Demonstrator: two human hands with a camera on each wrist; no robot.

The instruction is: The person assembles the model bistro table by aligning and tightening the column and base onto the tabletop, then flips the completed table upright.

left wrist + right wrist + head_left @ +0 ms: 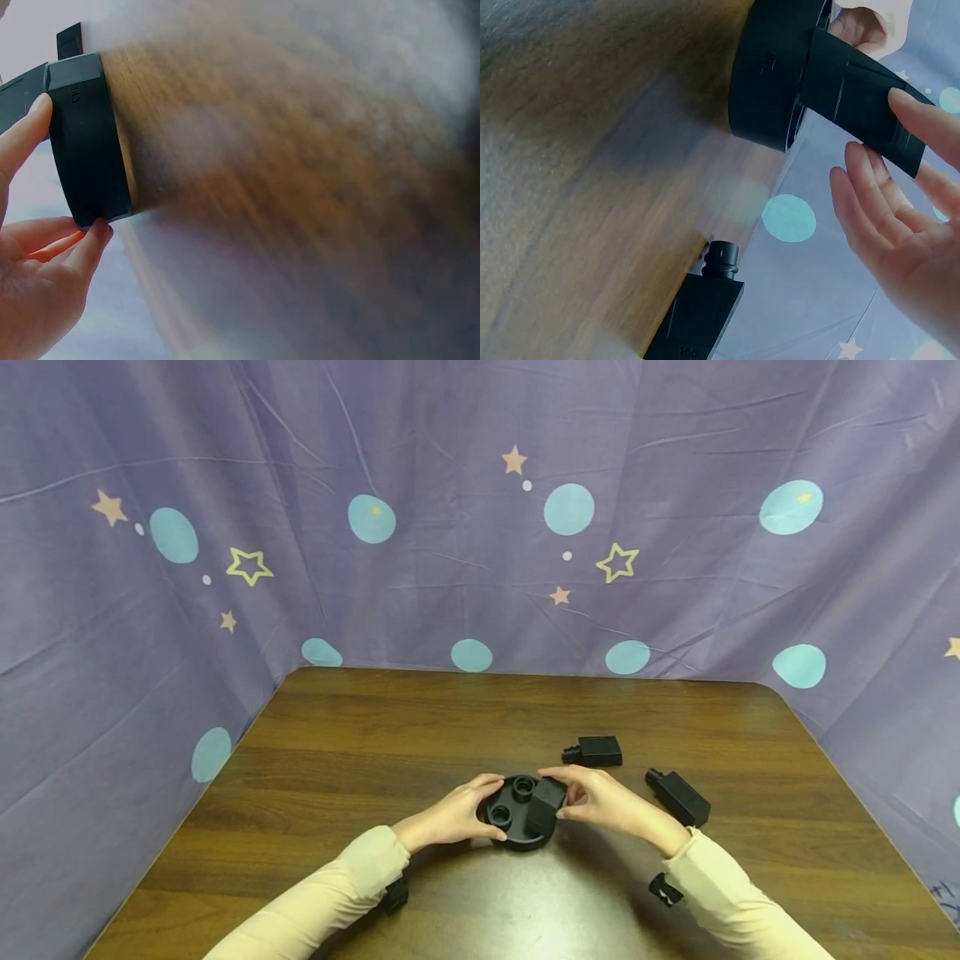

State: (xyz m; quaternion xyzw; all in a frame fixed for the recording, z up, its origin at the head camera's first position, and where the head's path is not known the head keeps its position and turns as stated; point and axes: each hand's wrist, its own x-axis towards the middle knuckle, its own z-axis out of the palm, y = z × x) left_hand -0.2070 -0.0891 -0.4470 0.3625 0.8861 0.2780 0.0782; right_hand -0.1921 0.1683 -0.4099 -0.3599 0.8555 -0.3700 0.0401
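Note:
A round black base (519, 814) with two raised ring sockets showing sits on the table. My left hand (456, 814) grips its left side, thumb at the near rim and fingers at the far rim. In the left wrist view the thumb and fingertips touch the base's side wall (90, 142). A black wedge-like block (545, 806) stands up from the right part of the base. My right hand (607, 802) pinches this block between thumb and fingers; the right wrist view shows the block (862, 97) rising out of the base. Its lower end is hidden inside the rim.
Two more black blocks with ridged pegs lie on the wooden table: one block (600, 751) beyond my right hand, the other block (681, 797) to its right. A purple curtain (465, 527) with stars and dots hangs behind and beside the table.

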